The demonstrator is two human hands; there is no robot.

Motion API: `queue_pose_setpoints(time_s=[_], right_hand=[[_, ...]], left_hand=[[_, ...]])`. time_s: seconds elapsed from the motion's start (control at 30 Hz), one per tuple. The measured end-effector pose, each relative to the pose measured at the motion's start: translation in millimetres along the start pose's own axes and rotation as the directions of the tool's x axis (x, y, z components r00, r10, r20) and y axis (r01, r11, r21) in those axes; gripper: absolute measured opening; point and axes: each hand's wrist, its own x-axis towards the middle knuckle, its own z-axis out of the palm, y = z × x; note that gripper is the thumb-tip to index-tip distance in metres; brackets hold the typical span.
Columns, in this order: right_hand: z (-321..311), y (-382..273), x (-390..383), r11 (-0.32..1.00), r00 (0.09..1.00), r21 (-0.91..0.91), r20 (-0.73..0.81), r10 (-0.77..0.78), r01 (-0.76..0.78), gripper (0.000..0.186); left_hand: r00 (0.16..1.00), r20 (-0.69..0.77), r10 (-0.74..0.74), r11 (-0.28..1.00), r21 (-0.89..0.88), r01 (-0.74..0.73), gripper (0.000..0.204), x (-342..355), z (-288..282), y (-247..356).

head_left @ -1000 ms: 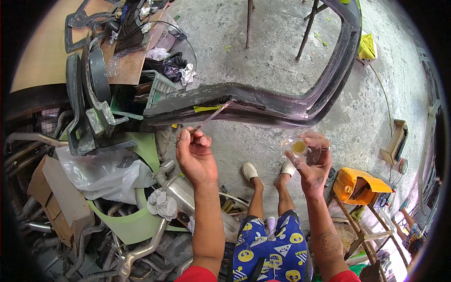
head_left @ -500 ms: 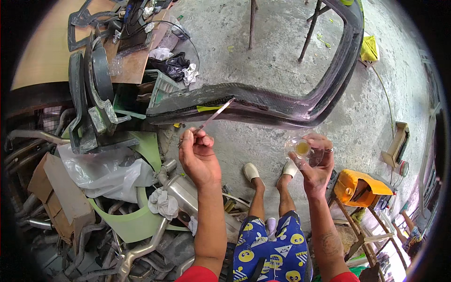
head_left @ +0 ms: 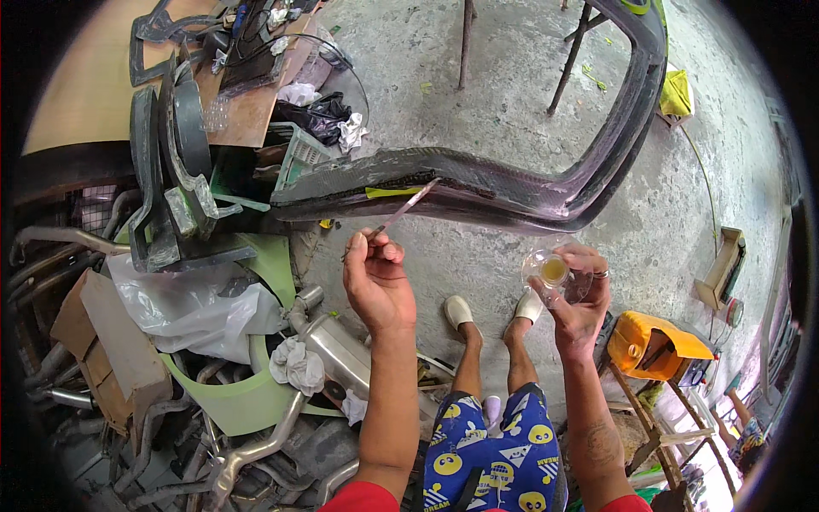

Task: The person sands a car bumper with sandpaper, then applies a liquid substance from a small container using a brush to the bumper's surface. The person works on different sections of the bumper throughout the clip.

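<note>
In the head view my left hand pinches a thin brush between thumb and fingers, its pale tip at a dark seam on a long, bent black part with a woven pattern. A yellow strip lies on that part beside the seam. My right hand, lower and to the right of the part, holds a clear plastic cup of yellowish liquid with its thumb and fingers around it.
Black moulded pieces rest by a board at upper left. Metal pipes, green panels and cardboard pile below. An orange jerrycan sits on a wooden frame at right; another person's leg shows beyond it.
My left hand has shifted right with the brush, its tip sliding a little right along the seam. My right hand has moved slightly right, and the whole view has shifted a little.
</note>
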Motion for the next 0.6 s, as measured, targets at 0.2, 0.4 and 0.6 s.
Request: queue_pose_setpoints(time_s=[0.2, 0.4, 0.6], right_hand=[[0, -1, -3, 1.000, 1.000, -0.004, 0.012, -0.009, 0.009, 0.043], [-2, 2, -5, 1.000, 1.000, 0.003, 0.009, -0.016, 0.016, 0.043], [-4, 2, -4, 1.000, 1.000, -0.028, 0.008, -0.002, 0.002, 0.045]], left_hand=[[0.999, 0.020, -0.034, 0.994, -0.106, 0.036, 0.016, -8, -1, 4], [0.996, 0.015, -0.091, 0.982, -0.167, 0.092, 0.014, -12, 6, -6], [0.986, 0.027, -0.165, 0.950, -0.263, 0.166, 0.013, -14, 4, -21]])
